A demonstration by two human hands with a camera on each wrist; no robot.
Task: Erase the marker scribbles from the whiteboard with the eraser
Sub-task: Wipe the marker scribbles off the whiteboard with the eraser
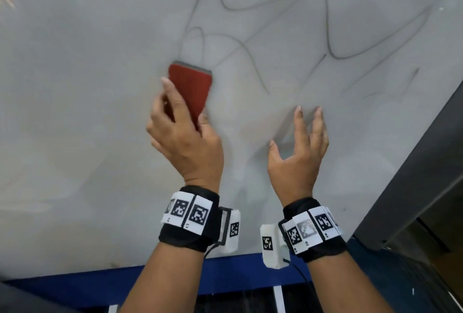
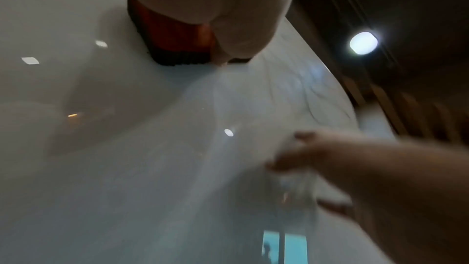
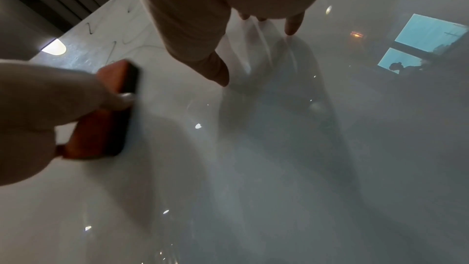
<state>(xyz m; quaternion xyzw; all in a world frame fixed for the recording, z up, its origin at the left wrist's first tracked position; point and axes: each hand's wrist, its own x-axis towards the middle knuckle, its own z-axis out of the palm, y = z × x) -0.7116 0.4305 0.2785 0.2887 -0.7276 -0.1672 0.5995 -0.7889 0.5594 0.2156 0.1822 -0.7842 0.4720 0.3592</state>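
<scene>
A red-backed eraser (image 1: 191,87) with a dark felt pad lies flat against the whiteboard (image 1: 75,87). My left hand (image 1: 183,134) grips its lower end, thumb on one side and fingers on the other. Black marker scribbles (image 1: 328,36) loop across the board above and to the right of the eraser. My right hand (image 1: 298,152) is spread, its fingertips (image 1: 298,109) touching the board to the right of the eraser. The left wrist view shows the eraser (image 2: 175,37) under my palm; the right wrist view shows the eraser (image 3: 106,115) in my left hand and my right thumb (image 3: 215,67) on the board.
A blue strip (image 1: 250,270) runs under the board's lower edge. A dark grey frame (image 1: 413,174) borders the board on the right. The board's left and lower parts carry only faint smears. A ceiling light (image 2: 362,42) shines beyond the board.
</scene>
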